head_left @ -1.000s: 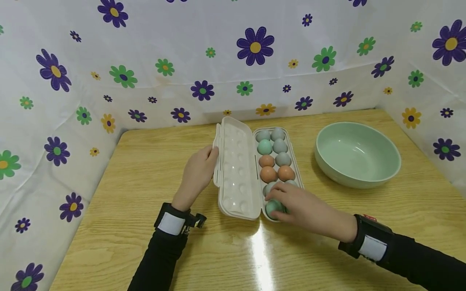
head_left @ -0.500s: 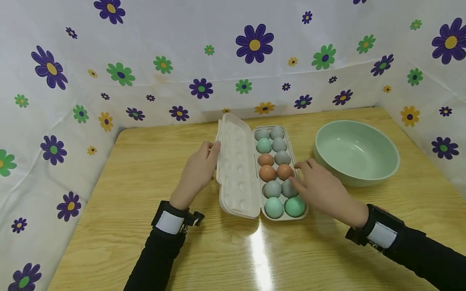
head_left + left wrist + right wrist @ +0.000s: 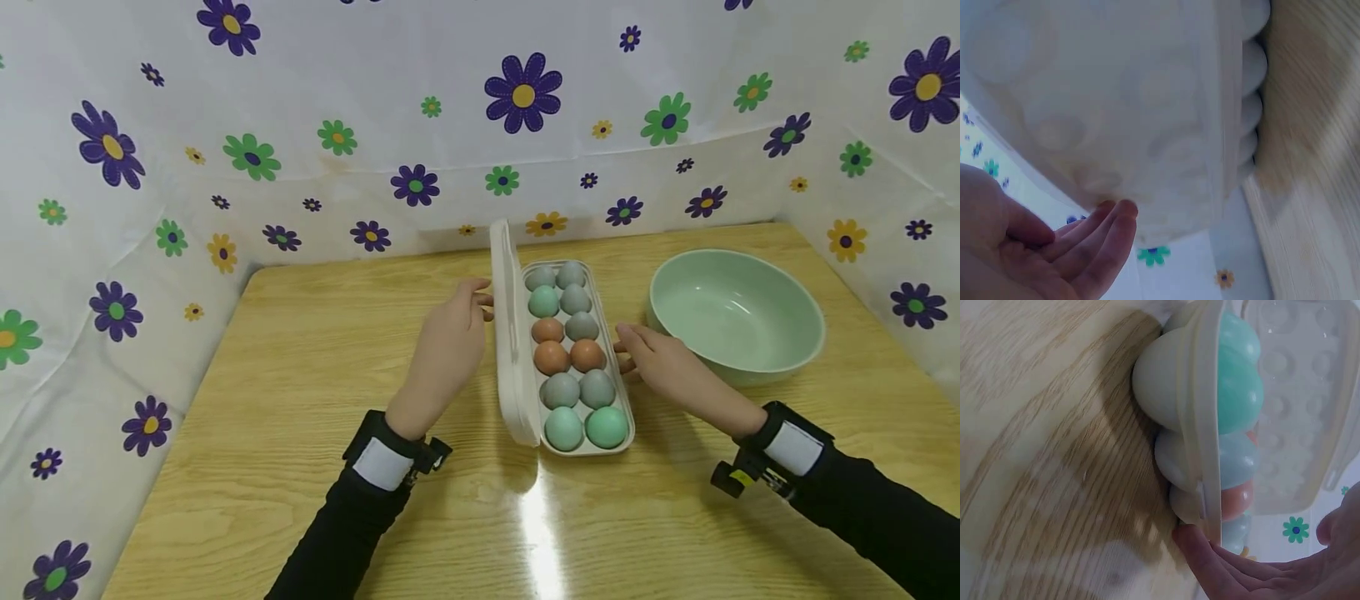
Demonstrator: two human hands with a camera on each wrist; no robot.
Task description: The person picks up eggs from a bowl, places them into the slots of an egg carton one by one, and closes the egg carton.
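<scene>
A white plastic egg carton [image 3: 628, 440] stands on the wooden table, its two rows filled with grey, green and brown eggs [image 3: 587, 356]. Its lid [image 3: 513, 358] is tilted up on the left side, nearly upright. My left hand [image 3: 447, 354] touches the outside of the lid; the left wrist view shows its extended fingers [image 3: 1110, 247] against the lid's outer face. On the other side my right hand [image 3: 678, 371] rests its fingertips at the tray's right edge. In the right wrist view these fingers [image 3: 1200, 553] are extended along the tray's side.
A light green bowl [image 3: 738, 312] stands to the right of the carton, close behind my right hand. A flowered cloth [image 3: 330, 75] hangs around the back and sides of the wooden table [image 3: 300, 375].
My right hand has left the near eggs and moved to the tray's right edge. My left hand has moved rightward, and the lid has swung up from lying open to nearly upright.
</scene>
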